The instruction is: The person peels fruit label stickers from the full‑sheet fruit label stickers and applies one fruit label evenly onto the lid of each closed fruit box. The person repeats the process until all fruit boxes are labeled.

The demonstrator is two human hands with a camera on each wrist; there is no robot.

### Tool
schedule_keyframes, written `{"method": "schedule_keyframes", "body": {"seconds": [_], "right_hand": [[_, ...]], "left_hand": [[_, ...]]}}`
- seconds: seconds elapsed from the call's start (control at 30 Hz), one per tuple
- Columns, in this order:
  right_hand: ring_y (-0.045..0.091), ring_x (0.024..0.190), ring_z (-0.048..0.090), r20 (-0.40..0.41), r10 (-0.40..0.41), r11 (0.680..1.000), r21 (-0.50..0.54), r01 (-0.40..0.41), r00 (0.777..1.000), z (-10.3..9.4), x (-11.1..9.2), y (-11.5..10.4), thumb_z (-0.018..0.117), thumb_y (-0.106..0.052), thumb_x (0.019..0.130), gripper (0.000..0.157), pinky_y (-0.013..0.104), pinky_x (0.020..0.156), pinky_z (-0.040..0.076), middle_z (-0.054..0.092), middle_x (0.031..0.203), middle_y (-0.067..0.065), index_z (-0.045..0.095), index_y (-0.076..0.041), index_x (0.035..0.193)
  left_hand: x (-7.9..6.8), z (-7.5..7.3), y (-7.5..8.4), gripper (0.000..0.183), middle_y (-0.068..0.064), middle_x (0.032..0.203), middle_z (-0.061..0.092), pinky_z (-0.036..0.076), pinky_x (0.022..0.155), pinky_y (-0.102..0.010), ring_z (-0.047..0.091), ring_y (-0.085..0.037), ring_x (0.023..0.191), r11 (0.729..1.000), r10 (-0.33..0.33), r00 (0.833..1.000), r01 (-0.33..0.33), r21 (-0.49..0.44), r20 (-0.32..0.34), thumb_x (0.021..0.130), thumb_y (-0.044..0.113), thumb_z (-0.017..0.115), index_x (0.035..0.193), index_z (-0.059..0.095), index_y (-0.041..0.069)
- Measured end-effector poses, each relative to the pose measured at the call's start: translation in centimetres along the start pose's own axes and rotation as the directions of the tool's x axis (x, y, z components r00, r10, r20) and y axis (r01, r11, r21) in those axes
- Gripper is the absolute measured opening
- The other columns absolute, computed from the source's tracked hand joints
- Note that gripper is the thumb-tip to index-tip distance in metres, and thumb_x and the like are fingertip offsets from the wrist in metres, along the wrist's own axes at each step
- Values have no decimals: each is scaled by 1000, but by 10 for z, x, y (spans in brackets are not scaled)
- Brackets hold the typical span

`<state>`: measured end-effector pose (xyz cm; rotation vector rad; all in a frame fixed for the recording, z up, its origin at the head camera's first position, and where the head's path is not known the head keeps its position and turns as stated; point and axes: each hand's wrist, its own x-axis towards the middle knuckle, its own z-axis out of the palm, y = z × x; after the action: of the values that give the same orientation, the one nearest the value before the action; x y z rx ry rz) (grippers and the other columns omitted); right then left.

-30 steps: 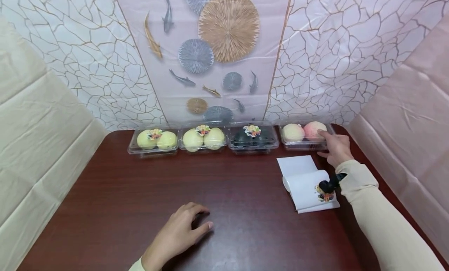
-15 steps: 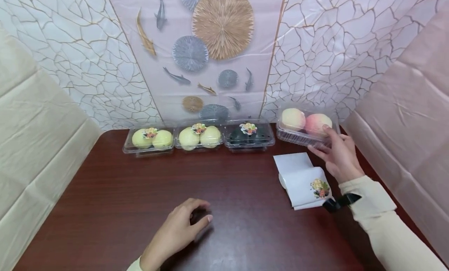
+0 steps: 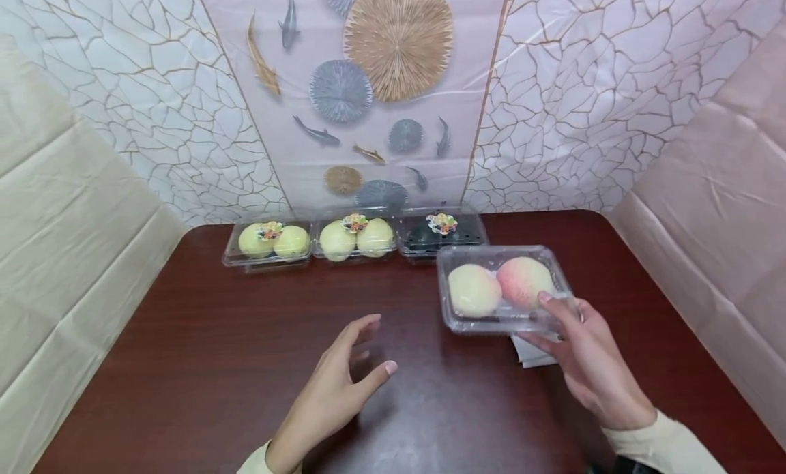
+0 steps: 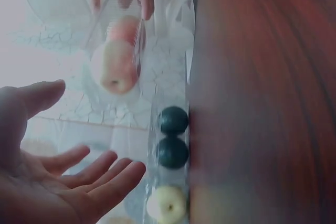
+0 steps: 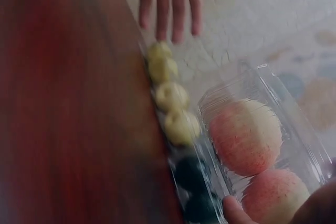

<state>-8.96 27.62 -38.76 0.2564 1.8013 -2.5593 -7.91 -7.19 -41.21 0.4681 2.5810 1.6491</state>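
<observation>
My right hand (image 3: 598,365) grips the right end of a clear plastic box (image 3: 451,324), thumb over its top edge and fingers below. Inside lie two peaches (image 3: 525,283), pale cream with pink blush, side by side. The box is raised off the table and partly covers a white sheet of paper (image 3: 533,352). In the left wrist view the held box (image 4: 92,90) hangs clear of the tabletop. My left hand (image 3: 331,385) hovers over the middle of the table, fingers spread and thumb apart, holding nothing, to the left of the box.
Along the back of the dark wooden table (image 3: 245,351) stand three stickered clear boxes: one of yellow-green fruit (image 3: 291,241), one of pale yellow fruit (image 3: 374,237), one of dark round fruit (image 3: 424,235). A patterned cloth (image 3: 552,119) hangs behind, with plain cloth walls at both sides.
My right hand has lifted the box of peaches from the back right and brought it left and nearer, over the paper. My left hand has risen slightly and spread its fingers.
</observation>
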Motion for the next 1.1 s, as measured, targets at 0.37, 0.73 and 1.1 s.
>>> {"method": "schedule_keyframes", "body": {"seconds": [0.37, 0.73, 1.1], "right_hand": [[6, 103, 64, -102, 67, 996, -51, -73, 993, 41, -23, 37, 58, -23, 110, 28, 38, 90, 62, 57, 113, -3, 39, -9, 123], [13, 112, 62, -107, 153, 930, -320, -180, 982, 70, -15, 61, 60, -31, 109, 47, 38, 92, 60, 45, 135, 19, 32, 0, 130], [15, 78, 50, -46, 80, 770, -631, -91, 996, 72, -13, 70, 71, -32, 101, 43, 26, 68, 45, 47, 94, 4, 39, -4, 105]], "left_hand": [[12, 32, 6, 85, -24, 162, 40, 47, 114, -48, 43, -44, 148, 952, -57, 998, 60, -300, 21, 96, 23, 81, 163, 32, 8], [9, 40, -4, 91, -33, 162, 36, 42, 114, -55, 39, -50, 148, 927, -151, 987, 124, -354, -51, 95, 17, 81, 162, 25, -9], [6, 19, -14, 90, -34, 165, 28, 40, 114, -45, 33, -47, 151, 901, -153, 988, 128, -415, -27, 94, 3, 79, 161, 21, -14]]}}
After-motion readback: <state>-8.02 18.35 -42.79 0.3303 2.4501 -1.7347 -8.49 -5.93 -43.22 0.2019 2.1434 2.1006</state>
